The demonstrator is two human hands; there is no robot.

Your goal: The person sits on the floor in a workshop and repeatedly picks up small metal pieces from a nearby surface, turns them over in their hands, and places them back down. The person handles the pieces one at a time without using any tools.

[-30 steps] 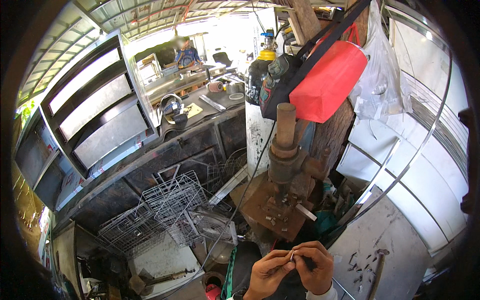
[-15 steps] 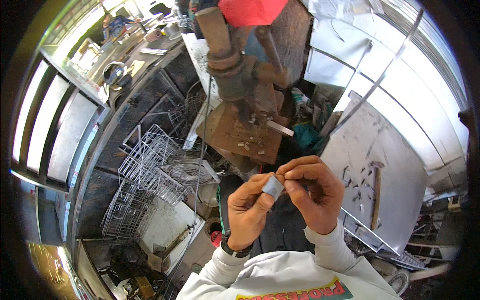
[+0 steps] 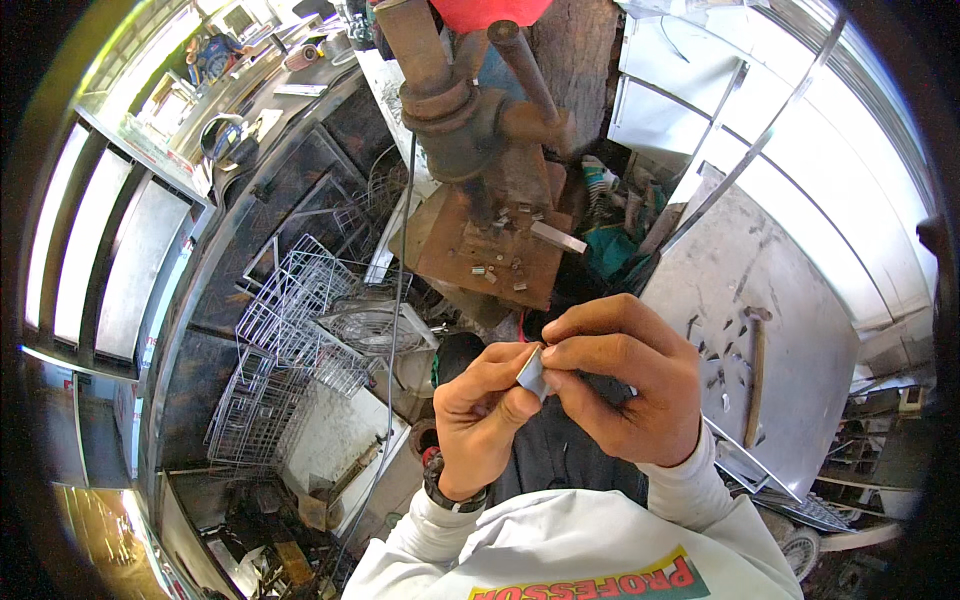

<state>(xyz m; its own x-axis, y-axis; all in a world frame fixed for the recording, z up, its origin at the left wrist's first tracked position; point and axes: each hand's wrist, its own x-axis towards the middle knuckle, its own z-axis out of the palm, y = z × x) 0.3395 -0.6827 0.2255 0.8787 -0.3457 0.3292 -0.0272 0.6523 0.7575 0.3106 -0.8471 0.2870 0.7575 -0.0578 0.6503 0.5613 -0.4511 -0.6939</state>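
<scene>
A small bent piece of grey sheet metal (image 3: 533, 372) is pinched between the thumb and fingers of my left hand (image 3: 478, 415), in front of my body. My right hand (image 3: 635, 375) touches the same piece at its right edge, thumb and fingertips closed together on it. Whether those fingertips pinch a second small part is hidden. Ahead of my hands stands a heavy rusty vise-like tool (image 3: 460, 130) with a thick bar. Several small metal offcuts (image 3: 480, 272) and a short light metal bar (image 3: 558, 237) lie on its rusty base plate (image 3: 440, 245).
On the right, a hammer (image 3: 755, 385) and several metal scraps (image 3: 711, 372) rest on a metal sheet (image 3: 790, 300). Wire racks (image 3: 300, 310) are piled at the left, beside a hanging cable (image 3: 400, 270). A cluttered workbench (image 3: 270, 100) stands at the far left.
The metal piece has turned and now shows a narrower side. My right hand has shifted slightly right, its fingers reaching over the piece. My left hand has moved a little to the left.
</scene>
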